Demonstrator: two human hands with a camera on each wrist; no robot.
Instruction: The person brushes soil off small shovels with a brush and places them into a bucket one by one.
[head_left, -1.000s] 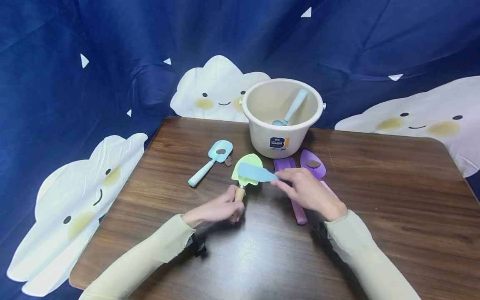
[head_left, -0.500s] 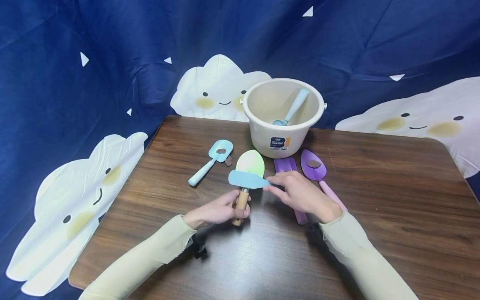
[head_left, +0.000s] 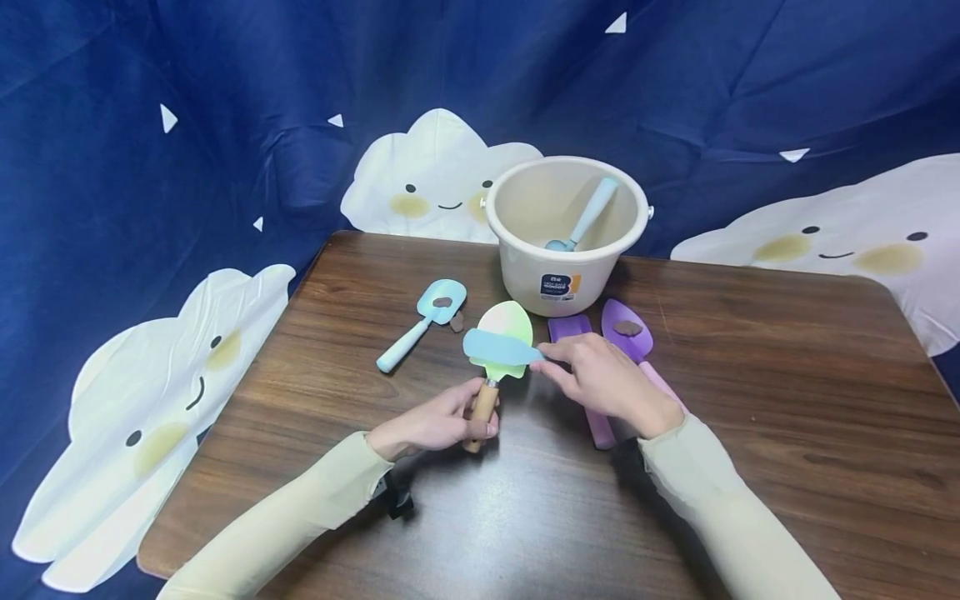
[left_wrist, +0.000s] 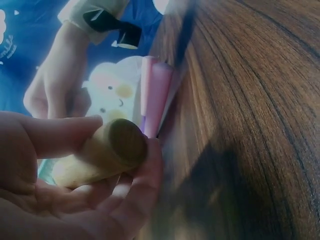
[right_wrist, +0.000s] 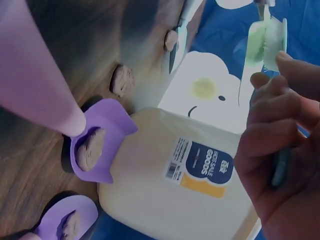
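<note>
My left hand (head_left: pixel 435 421) holds a small garden trowel by its wooden handle (left_wrist: pixel 100 155), the thumb along one side and fingers around the other. The trowel's pale green blade (head_left: pixel 506 317) points away from me. In my right hand (head_left: pixel 600 375) I grip a blue-backed brush (head_left: pixel 491 344) by its narrow end. The brush lies crosswise over the lower part of the blade. Its white bristles (right_wrist: pixel 272 47) face the green blade in the right wrist view, where my fingers hide most of the brush handle.
Behind stands a cream bucket (head_left: pixel 525 279) with a blue-handled tool (head_left: pixel 592 212) inside. A blue shovel (head_left: pixel 405 343) lies left, near a brown lump (head_left: pixel 457 322). Right of the trowel are a purple scoop (head_left: pixel 568 327) and a purple trowel (head_left: pixel 613 315), each bearing a brown lump.
The brush moved from the blade down toward the handle, then partway back up the blade. The trowel tilted and shifted slightly right, with more of its wooden handle now showing.
</note>
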